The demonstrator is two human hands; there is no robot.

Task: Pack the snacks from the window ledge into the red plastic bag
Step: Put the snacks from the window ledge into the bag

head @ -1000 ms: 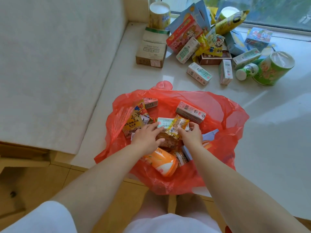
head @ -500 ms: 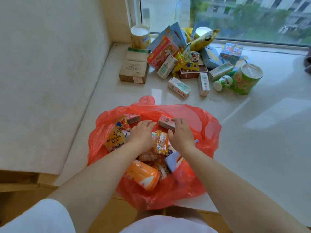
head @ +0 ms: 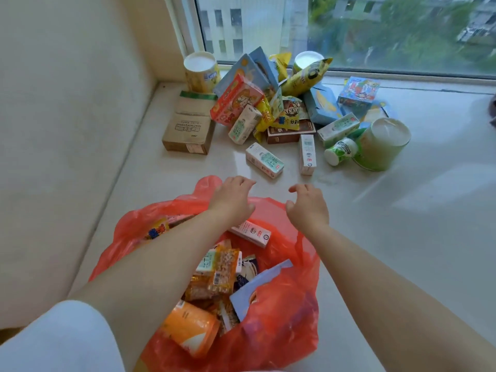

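Spanning the scene: the pale window ledge (head: 402, 237) runs from the left wall to the window and carries everything below.
Red plastic bag (head: 281, 331): sits open at the near edge of the ledge, its mouth spread wide, its far rim under the two hands.
Bag contents: an orange tub (head: 188, 328) lies on its side at the near end; a clear packet of orange snacks (head: 224, 269) lies on top in the middle; a pale blue box (head: 257, 288) leans at the right; a small pink-and-white carton (head: 251, 233) rests near the far rim.
Snack pile (head: 281, 111): heaped against the window, well apart from the bag, a jumble of boxes, packets and cartons.
Brown box (head: 188, 130): lies flat at the left of the pile.
Green tub (head: 381, 146): lies on its side at the right, a small white-and-green bottle (head: 339, 151) touching it.
Small cartons: two lie loose on the ledge between pile and bag, one slanted (head: 264, 160), one upright in the frame (head: 307, 154).
Left hand (head: 232, 197): over the bag's far rim, fingers loosely curled, holding nothing.
Right hand (head: 307, 206): just beside it, apart from the left, fingers loosely curled, holding nothing.
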